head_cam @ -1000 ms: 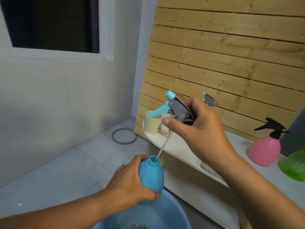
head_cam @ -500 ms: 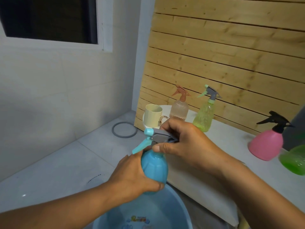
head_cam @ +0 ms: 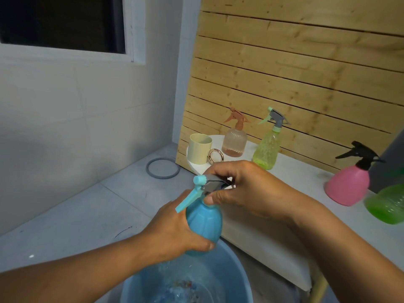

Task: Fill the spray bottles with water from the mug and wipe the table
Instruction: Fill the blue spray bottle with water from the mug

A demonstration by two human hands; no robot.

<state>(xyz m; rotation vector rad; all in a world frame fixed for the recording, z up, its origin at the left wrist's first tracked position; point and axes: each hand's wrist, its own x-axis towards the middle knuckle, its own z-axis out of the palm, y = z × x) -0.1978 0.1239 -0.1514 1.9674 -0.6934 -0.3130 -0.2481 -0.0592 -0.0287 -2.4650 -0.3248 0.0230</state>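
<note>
Over the blue basin (head_cam: pixel 236 278), just off the near edge of the white table (head_cam: pixel 306 171), the left hand (head_cam: pixel 175 232) wraps its fingers round the belly of the blue spray bottle (head_cam: pixel 204 219), while the right hand (head_cam: pixel 247 189) sits directly above that grip, its thumb and fingers curled round the grey-and-blue trigger head (head_cam: pixel 207 185) seated on the bottle's neck. Both grips are closed on their parts — bottle below, head above — and the step in hand looks like screwing the head down. Whether the threads have caught cannot be told, since the fingers hide the collar. The main risk from here is a cross-threaded or half-turned head: if the right hand twists with the head tilted, it may seem tight yet leak when the bottle is tipped or squeezed. The bottle looks wet, so the lower grip could slip as the upper one turns against it, dropping the bottle into the water in the basin beneath. Beyond the upper grip, on the table, stand the cream mug (head_cam: pixel 200 148), the peach spray bottle (head_cam: pixel 235 141) and the yellow-green spray bottle (head_cam: pixel 267 149); a careless sweep of the right elbow when setting the blue one down could topple them. Further to the right of the grips stand the pink spray bottle (head_cam: pixel 347 184) and a green bottle (head_cam: pixel 387 204), well apart from the hands.
</note>
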